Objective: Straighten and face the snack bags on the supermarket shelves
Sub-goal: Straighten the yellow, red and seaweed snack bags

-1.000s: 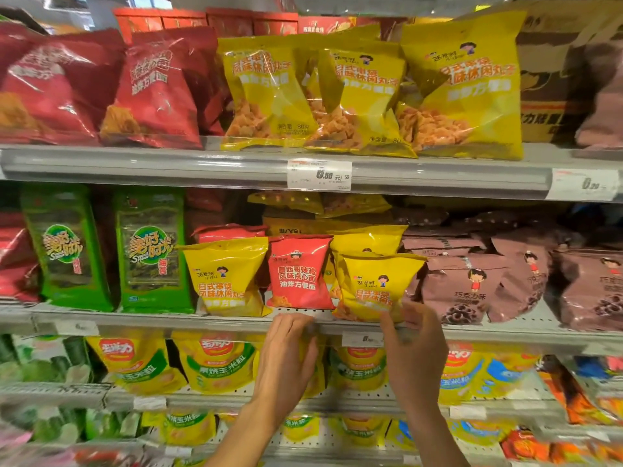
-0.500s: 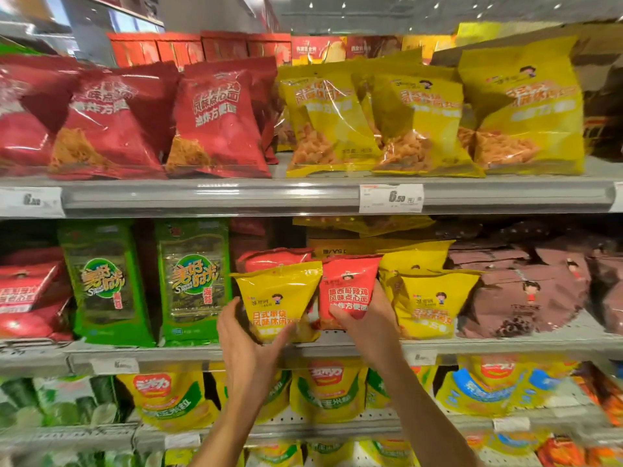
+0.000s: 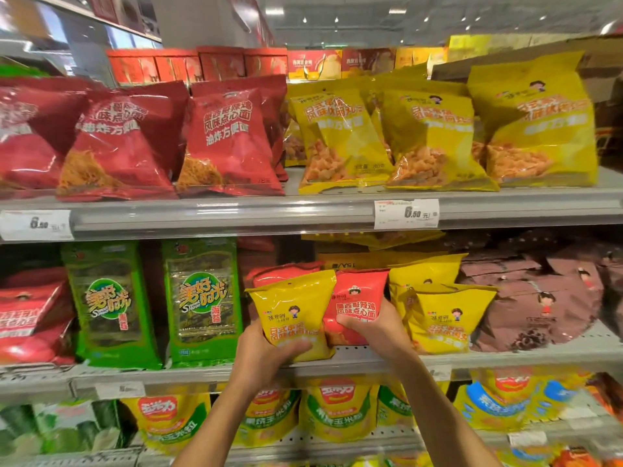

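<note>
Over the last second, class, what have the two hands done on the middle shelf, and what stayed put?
Both hands rose from the shelf edge. The left hand now grips the yellow bag; the right hand grips the red bag beside it. The green bags and the top-shelf bags stayed put.

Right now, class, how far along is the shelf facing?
Done: the top-shelf red bags stand label-out. In hand: the left hand holds a small yellow bag, the right hand a small red bag. Left: the brown bags lie heaped.
</note>
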Motion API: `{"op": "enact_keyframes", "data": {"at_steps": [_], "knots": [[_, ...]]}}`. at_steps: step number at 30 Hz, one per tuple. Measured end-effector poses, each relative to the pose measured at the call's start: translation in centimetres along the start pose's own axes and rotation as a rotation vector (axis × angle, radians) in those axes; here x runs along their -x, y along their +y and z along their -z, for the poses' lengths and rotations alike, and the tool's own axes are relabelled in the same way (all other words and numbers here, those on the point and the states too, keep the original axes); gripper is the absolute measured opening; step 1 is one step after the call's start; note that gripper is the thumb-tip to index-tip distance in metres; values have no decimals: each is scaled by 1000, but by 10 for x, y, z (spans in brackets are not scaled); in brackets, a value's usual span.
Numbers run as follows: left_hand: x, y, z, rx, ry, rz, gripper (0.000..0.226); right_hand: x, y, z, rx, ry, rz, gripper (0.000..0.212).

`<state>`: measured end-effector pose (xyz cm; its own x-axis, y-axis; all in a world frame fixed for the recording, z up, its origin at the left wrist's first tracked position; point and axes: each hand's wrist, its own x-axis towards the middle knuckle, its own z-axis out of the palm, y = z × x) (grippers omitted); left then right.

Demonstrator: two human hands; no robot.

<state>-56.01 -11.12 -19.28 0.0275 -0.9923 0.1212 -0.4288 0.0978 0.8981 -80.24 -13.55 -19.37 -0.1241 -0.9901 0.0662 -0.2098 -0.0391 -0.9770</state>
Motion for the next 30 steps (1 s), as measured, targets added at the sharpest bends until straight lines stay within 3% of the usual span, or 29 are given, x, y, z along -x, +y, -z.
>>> {"op": "enact_keyframes", "data": {"at_steps": [6,18,22,27,30], "knots": [[7,5,5,111,40,40,46,2,1,-4,43,91,3,56],[29,5,24,212,161,-5,44,49,-14,-3,166,277,170,56],[26,8,11,212,127,-41,40,76,-15,9,93,294,141,58],[18,20,-19,269,71,-39,37,98,-7,36,85,310,38,41],[12,24,-36,340,98,-56,44,115,1,52,58,275,12,43]]}}
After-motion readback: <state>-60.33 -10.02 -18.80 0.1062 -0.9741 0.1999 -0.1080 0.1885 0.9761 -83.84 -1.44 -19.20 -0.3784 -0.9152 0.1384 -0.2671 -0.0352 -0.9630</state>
